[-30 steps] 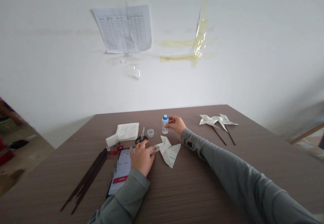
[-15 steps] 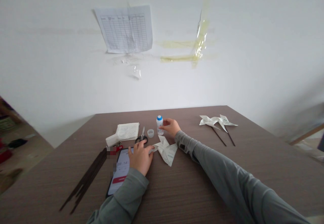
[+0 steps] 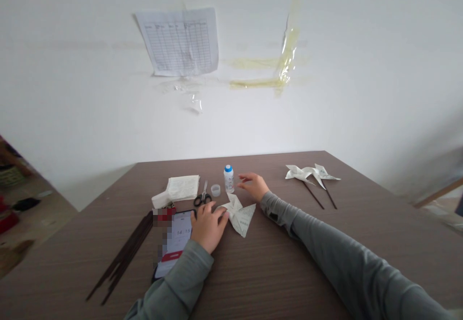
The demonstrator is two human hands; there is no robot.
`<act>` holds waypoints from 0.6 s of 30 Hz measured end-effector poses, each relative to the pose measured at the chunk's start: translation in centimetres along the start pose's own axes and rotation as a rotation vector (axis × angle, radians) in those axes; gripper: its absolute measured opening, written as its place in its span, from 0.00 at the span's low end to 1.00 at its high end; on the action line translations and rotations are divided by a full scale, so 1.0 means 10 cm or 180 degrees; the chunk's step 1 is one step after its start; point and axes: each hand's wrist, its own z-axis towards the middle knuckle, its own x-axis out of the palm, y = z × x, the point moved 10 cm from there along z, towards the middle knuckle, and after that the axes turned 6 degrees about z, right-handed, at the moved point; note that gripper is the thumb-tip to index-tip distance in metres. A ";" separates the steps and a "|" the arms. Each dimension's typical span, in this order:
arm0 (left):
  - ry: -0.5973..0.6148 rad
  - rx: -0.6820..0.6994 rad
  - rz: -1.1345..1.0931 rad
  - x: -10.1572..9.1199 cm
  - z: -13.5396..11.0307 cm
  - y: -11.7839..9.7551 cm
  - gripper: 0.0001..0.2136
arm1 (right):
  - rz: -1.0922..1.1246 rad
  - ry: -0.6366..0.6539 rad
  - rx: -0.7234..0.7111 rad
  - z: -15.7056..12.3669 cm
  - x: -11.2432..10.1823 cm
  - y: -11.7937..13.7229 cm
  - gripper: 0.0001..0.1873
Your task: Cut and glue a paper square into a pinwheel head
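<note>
Hands: your two hands are apart, with the paper and the bottle between them.

Left hand: your left hand (image 3: 208, 226) is low on the table, and its fingers touch the left point of a folded white paper pinwheel (image 3: 239, 215). I cannot tell if they pinch it or only press it.

Right hand: your right hand (image 3: 253, 186) is open and holds nothing. Its fingers are just beside a small white plastic bottle with blue cap (image 3: 228, 179), not touching it.

Paper pinwheel: it lies flat on a brown wood-grain table (image 3: 260, 274), in the middle, between your hands.

Left of the pinwheel: a small clear round lid (image 3: 215, 191), black-handled scissors (image 3: 202, 197), a stack of white printed paper (image 3: 177, 189) and a black smartphone with lit screen (image 3: 173, 245).

Near left: a loose bundle of thin dark sticks (image 3: 125, 257).

Far right: two white paper pinwheels on dark sticks (image 3: 307, 173).

Wall: a printed paper table sheet (image 3: 179, 40) is taped there.
</note>
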 end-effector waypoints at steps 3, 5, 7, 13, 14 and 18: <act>0.0027 0.0045 -0.0001 -0.01 -0.01 -0.04 0.18 | -0.0055 0.0055 -0.0282 -0.17 -0.15 0.06 0.12; 0.0010 0.0086 0.0015 -0.03 -0.02 -0.07 0.16 | -0.0094 0.0171 -0.0471 -0.32 -0.21 0.11 0.12; 0.0008 0.0138 0.0024 -0.04 -0.04 -0.11 0.16 | -0.0340 0.0490 -0.0888 -0.53 -0.19 0.23 0.11; 0.0104 0.0192 0.0059 -0.02 -0.05 -0.17 0.19 | -0.0984 0.1282 -0.1148 -1.11 -0.09 0.31 0.10; 0.0095 0.0200 0.0058 -0.01 -0.04 -0.18 0.20 | -0.1083 0.1346 -0.1140 -1.17 -0.08 0.31 0.10; -0.0011 0.0193 0.0034 -0.02 -0.03 -0.15 0.19 | -0.1368 0.1525 -0.1010 -1.30 -0.03 0.35 0.09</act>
